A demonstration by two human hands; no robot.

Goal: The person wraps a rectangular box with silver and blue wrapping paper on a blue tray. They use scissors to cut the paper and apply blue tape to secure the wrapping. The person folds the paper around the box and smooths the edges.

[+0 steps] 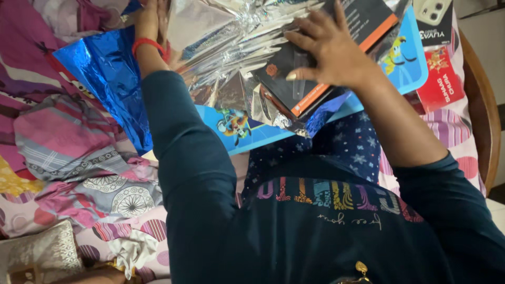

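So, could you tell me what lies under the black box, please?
Crinkled silver foil and a blue cartoon board lie under the black box; the right hand covers its top.

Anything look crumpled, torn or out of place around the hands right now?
The silver foil is heavily creased and bunched between the left hand and the right hand, which presses on a dark box. No tear or spill is visible.
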